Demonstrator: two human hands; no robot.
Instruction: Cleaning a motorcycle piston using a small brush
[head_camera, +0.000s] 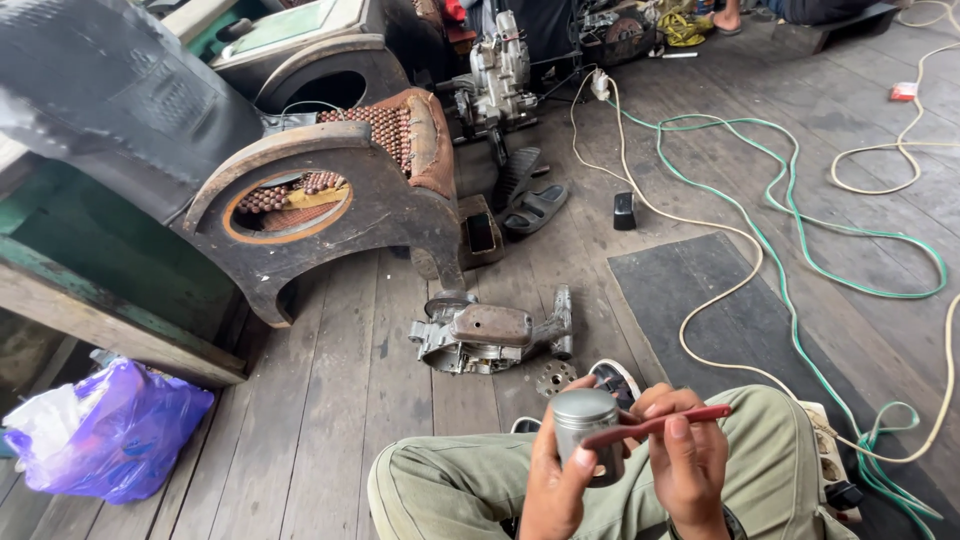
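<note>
While the person sits with knees drawn up in olive-green trousers (450, 480), the left hand (552, 485) is wrapped around a dull grey cylindrical metal piston (588, 430), fingers closed on its side wall and thumb pressed against the near face, so the part stands upright with its flat crown on top. Immediately right of that grip, the right hand (690, 465) pinches a slim dark-red tool handle (655, 424) between thumb and fingers; the handle lies nearly level, its far end pointing right and its near end crossing the front of the piston, touching or just above it; which one cannot be determined. Beyond the held piston, on the weathered wooden plank floor (330, 390), lies a grey metal engine casing with a rusty brown cover (488, 338), with a small round perforated metal disc (554, 378) just beside it. Well left of the grip rests a purple plastic bag (110, 430). Right of the hands, a green cable (800, 300) and a cream cable (720, 290) loop across a black floor mat (720, 300).
</note>
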